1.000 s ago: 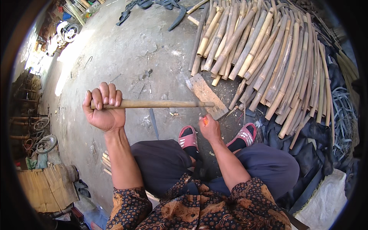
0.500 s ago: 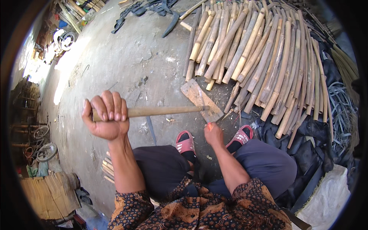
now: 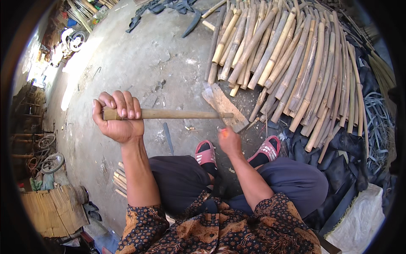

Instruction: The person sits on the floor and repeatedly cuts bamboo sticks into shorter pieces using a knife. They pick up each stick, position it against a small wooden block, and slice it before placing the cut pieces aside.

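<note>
My left hand (image 3: 121, 116) is closed around the thick left end of a bamboo stick (image 3: 182, 114). Held nearly level, the stick reaches right, and its far tip lies over a worn wooden block (image 3: 237, 116) on the floor. My right hand (image 3: 229, 141) is closed just below that tip, its thumb side toward the block. A bit of an orange-red handle (image 3: 225, 134) shows in its grip. It looks like a knife, with a blurred grey blade over the block; its outline is hard to make out.
A large pile of bamboo sticks (image 3: 292, 63) lies at the far right, over dark sheeting (image 3: 338, 163). A white sack (image 3: 357, 218) is at the near right. Shorter pieces (image 3: 120, 180) lie by my left knee. My feet in pink sandals (image 3: 206, 153) stand near the block.
My right hand has moved left and slightly toward the far side, with the tool swung left. The stick's tip has risen a little; my left hand keeps its grip.
</note>
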Demonstrator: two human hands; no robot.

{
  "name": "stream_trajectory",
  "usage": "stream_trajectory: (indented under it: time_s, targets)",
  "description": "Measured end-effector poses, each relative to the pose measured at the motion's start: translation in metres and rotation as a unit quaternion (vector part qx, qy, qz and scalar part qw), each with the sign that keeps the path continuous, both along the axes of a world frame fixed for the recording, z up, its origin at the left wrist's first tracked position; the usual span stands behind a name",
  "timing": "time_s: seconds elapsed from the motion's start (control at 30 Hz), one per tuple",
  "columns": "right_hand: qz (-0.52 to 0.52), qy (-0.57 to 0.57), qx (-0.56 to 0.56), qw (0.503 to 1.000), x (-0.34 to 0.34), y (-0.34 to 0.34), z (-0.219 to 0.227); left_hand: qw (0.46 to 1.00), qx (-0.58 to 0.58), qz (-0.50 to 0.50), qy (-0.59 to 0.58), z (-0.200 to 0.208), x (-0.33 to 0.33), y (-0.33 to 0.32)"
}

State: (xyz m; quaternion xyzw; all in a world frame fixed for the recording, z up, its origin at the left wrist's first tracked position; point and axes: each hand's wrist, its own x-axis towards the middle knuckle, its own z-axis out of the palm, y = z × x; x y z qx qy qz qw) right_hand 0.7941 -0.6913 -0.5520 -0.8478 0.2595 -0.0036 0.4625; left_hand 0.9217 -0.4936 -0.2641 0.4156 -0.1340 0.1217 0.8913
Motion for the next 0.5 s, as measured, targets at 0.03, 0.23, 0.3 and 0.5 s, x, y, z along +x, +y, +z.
stream_trajectory:
  time_s: [0.03,0.23,0.3,0.5]
  targets:
    - [-0.052,0.027,0.002,0.998,-0.001,-0.004,-0.005,1.000,0.002,-0.007,-0.008,0.000,0.000,0.000]
    - [0.020,-0.060,-0.024,0.998,-0.013,0.003,-0.018,0.998,0.013,-0.055,-0.028,0.003,0.000,-0.003]
    - [0.004,-0.021,-0.034,0.999,-0.009,0.005,-0.013,0.999,0.021,-0.026,0.010,0.006,0.000,-0.003]
    - [0.028,-0.009,-0.031,0.999,0.000,0.001,0.012,0.994,0.010,0.105,0.023,0.005,-0.002,0.001]
